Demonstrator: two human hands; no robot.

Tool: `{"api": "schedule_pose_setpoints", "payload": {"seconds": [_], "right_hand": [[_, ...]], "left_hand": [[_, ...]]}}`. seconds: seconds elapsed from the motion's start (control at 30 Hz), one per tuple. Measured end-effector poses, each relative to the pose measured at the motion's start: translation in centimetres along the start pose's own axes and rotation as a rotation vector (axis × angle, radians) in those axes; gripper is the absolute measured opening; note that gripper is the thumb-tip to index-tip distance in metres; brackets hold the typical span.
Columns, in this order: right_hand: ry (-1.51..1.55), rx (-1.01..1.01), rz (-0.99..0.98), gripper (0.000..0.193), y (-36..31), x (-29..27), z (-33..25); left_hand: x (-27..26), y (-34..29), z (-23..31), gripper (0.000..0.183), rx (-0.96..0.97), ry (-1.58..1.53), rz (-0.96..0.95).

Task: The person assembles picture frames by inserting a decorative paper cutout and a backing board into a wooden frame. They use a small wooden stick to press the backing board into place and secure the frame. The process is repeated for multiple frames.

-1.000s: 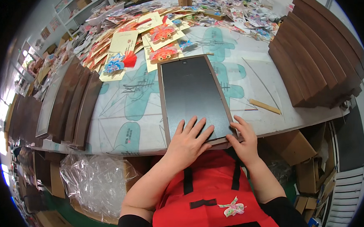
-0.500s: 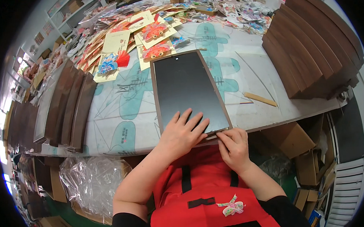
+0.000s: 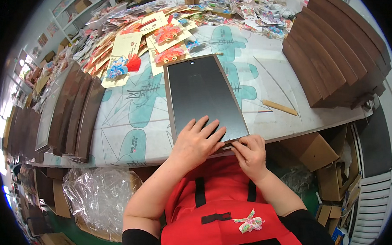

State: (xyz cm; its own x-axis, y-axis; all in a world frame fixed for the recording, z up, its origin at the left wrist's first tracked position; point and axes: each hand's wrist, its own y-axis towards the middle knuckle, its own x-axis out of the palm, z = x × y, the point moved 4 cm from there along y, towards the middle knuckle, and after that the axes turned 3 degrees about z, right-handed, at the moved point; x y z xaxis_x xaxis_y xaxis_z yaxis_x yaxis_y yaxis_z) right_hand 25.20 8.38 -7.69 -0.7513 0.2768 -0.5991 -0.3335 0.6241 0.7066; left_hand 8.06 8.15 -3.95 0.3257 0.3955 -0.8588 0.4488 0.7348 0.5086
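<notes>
A brown frame (image 3: 232, 88) with a dark, flat back panel (image 3: 201, 94) lies on the table before me, its near end at the table edge. My left hand (image 3: 196, 139) rests on the panel's near part, fingers spread and stretched out. At the frame's near right corner, my right hand (image 3: 251, 153) is closed, thumb and fingers pinched together against the frame's edge. Something small and pale shows by those fingertips; what they grip is too small to name. To the right on the table lies a thin tan stick (image 3: 280, 107).
Brown frames (image 3: 88, 120) stand in a row at the left, and a tall stack of brown frames (image 3: 324, 60) leans at the right. Beyond lie cream cards with red and blue fish ornaments (image 3: 169, 53). Clear plastic (image 3: 101, 199) and cardboard boxes (image 3: 308, 150) sit below the table edge.
My right hand has shifted very slightly left and up along the frame's near edge. The left hand stays spread on the panel, and the frame has hardly moved.
</notes>
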Motion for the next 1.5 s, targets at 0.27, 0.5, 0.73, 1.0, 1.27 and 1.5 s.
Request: {"api": "schedule_pose_setpoints", "payload": {"seconds": [0.27, 0.5, 0.73, 1.0, 1.27, 1.5], "right_hand": [[-0.057, -0.114, 0.022, 0.030, -0.7, -0.8, -0.5], [-0.006, -0.099, -0.006, 0.029, -0.5, -0.9, -0.2], [-0.005, -0.054, 0.021, 0.027, 0.0, -0.9, 0.7], [0.023, 0.122, -0.016, 0.025, 0.3, -0.7, -0.4], [-0.029, 0.072, -0.029, 0.027, 0.0, -0.6, -0.3], [-0.051, -0.001, -0.046, 0.029, 0.1, -0.6, -0.4]], "left_hand": [[1.3, -0.8, -0.9, 0.039, -0.113, -0.150, -0.052], [1.2, -1.0, -0.9, 0.039, -0.192, -0.179, -0.139], [1.3, -1.1, -0.1, 0.039, -0.138, -0.096, -0.045], [1.5, -1.7, 0.0, 0.037, -0.203, -0.235, 0.143], [0.6, -0.6, -0.2, 0.042, -0.158, -0.086, 0.037], [1.4, -1.5, -0.3, 0.043, -0.138, -0.049, 0.035]]}}
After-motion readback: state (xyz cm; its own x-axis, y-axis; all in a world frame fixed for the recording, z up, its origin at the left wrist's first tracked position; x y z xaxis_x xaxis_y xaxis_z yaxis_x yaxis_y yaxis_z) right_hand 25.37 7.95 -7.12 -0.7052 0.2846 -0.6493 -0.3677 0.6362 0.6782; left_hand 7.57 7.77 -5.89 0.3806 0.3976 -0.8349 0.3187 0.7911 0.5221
